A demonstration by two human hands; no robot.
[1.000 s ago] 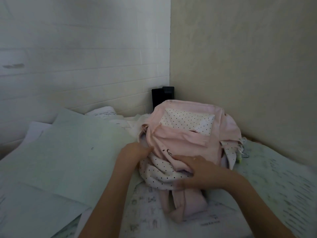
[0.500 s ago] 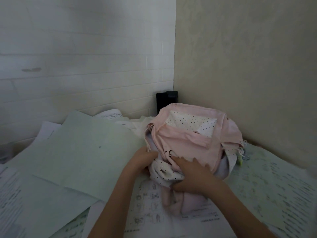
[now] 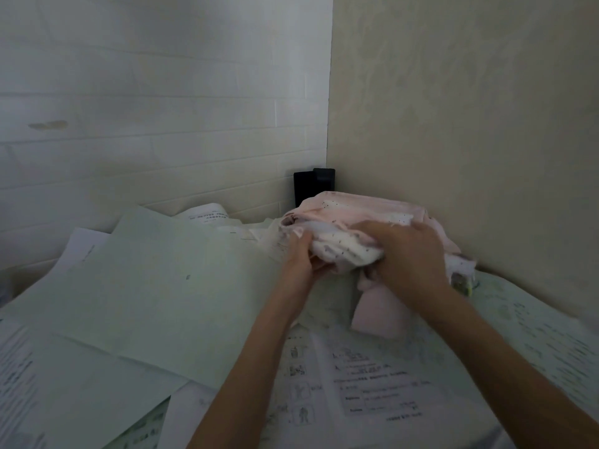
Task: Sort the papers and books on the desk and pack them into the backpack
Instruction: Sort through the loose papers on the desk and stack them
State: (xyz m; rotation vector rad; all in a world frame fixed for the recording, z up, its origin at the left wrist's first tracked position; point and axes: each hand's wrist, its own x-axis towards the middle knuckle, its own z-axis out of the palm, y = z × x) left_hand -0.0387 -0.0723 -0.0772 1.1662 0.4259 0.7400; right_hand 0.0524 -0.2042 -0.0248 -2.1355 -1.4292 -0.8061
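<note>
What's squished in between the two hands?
In the head view, a bunched fold of the pink backpack, its white dotted fabric, lies between the left hand and the right hand; both hands grip it.

I can make out print in several places, but none of it can be read. The worksheet (image 3: 372, 377) nearest me carries lines of dark text and a column of small boxed figures, all too blurred to decipher. The curled sheet (image 3: 207, 215) at the back by the wall shows two short printed lines, also illegible. The page (image 3: 16, 384) at the left edge and the greenish sheet (image 3: 534, 335) on the right bear rows of smeared text. The backpack (image 3: 350, 212) shows only dots, no lettering I can tell.
</note>
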